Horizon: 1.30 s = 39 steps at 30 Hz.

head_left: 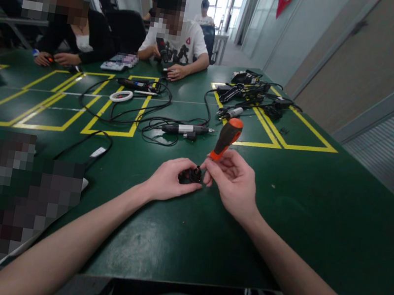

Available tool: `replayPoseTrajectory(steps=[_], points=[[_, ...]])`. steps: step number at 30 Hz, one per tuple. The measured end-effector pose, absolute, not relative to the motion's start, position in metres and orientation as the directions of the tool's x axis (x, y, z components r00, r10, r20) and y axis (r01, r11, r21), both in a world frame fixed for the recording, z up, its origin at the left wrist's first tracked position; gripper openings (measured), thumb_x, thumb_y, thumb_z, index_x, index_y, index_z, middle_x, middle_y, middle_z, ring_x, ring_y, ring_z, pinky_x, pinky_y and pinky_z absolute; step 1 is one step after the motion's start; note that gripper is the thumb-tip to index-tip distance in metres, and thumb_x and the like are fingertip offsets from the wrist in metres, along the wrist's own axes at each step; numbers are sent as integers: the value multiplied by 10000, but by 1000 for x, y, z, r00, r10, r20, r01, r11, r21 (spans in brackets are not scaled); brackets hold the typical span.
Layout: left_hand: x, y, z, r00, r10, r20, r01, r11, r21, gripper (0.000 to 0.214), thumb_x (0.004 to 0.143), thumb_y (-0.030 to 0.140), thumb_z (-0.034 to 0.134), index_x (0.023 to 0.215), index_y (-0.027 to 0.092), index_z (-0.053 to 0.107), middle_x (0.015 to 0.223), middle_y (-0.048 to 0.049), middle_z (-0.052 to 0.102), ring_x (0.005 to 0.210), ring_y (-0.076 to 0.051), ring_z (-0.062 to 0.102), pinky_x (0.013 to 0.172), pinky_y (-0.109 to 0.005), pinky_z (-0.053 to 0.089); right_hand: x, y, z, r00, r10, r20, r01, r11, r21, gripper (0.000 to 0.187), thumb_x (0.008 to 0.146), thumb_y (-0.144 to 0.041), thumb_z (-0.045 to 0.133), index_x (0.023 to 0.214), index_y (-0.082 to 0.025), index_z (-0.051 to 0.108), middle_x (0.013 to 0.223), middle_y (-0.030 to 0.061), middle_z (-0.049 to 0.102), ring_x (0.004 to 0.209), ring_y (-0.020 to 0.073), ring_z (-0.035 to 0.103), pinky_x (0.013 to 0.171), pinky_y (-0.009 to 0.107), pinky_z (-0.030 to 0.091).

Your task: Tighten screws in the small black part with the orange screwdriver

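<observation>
My left hand (168,179) is closed around a small black part (193,174) that rests on the green table (283,216). My right hand (234,181) grips a screwdriver with an orange and black handle (226,138); the handle points up and away, and its tip goes down into the black part. Both hands meet over the part near the table's front middle. The screwdriver's shaft is mostly hidden by my fingers.
Black cables and a pen-shaped tool (185,129) lie beyond my hands inside yellow tape boxes. A white ring (121,96) sits further back. A pile of black chargers and tools (253,96) is at the back right. Two people sit across the table.
</observation>
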State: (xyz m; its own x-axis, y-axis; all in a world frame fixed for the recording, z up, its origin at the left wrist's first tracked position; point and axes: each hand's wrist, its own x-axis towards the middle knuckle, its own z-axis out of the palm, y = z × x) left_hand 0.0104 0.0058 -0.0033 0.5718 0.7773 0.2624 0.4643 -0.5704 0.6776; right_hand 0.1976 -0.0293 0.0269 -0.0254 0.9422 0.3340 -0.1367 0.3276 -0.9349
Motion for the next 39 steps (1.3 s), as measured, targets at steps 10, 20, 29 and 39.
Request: replayPoseTrajectory(steps=[10,20,29,39], points=[[11,6,-3,559,790,252,488,-559,670,223,876,376,788,946,186,695,860,-9,679,742,-156,595,700,-280,476,198,-30,32,-6,944,329,-123,326,-937,326,825,-444,886,932,-214,680,657,-33,673,545,129,643,509,267,570],[10,6,-3,571,782,249,490,-568,661,265,879,368,797,1034,172,710,877,-7,680,762,-157,597,726,-283,469,198,-28,24,-24,921,388,-172,379,-909,436,947,-430,771,1325,-260,635,843,-13,753,533,98,609,510,259,545],[11,5,-4,559,789,255,479,-558,677,224,897,385,776,914,180,688,876,-19,693,760,-157,609,707,-284,483,200,-32,27,-94,913,398,-155,381,-911,354,969,-430,743,1252,-265,612,862,-26,669,563,101,609,543,272,561],[10,6,-2,563,787,252,492,-564,663,232,874,383,799,942,186,697,886,-21,704,779,-170,630,731,-296,502,203,-30,32,-65,912,405,-63,401,-914,328,964,-532,727,1089,-238,803,808,-2,680,567,102,568,530,273,529]])
